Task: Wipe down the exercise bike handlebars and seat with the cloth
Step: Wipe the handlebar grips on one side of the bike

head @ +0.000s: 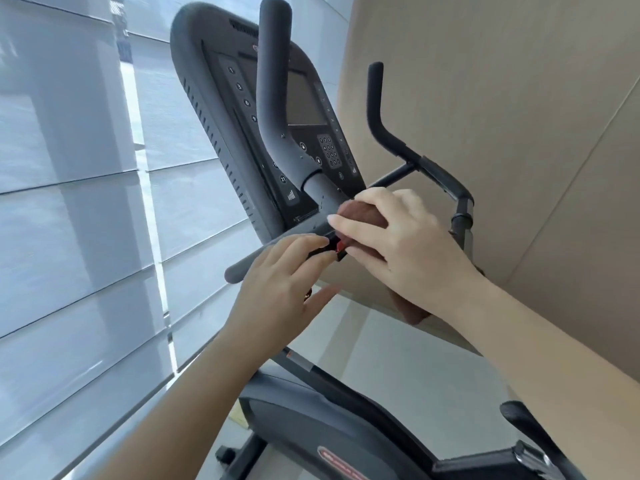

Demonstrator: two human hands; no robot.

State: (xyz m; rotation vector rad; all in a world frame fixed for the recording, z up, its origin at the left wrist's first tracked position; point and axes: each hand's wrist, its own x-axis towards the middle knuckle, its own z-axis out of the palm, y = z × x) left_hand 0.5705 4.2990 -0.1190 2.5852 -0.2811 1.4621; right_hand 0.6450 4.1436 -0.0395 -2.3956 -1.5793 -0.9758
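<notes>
Brown bunched cloth (360, 214) sits on the centre joint of the dark grey padded handlebars (273, 116), just below the black console panel (242, 109). Right hand (401, 244) comes in from lower right, palm down over it. Its grip is wrapped round the cloth, fingers curled over the top, a tail of fabric hanging under the wrist. Left hand (280, 282) reaches up from lower left, grip loose: fingers barely bent, tips resting on a small black-and-red part (334, 245) at the bar, thumb splayed apart below, nothing held. White window blinds (69, 220) on the left.
</notes>
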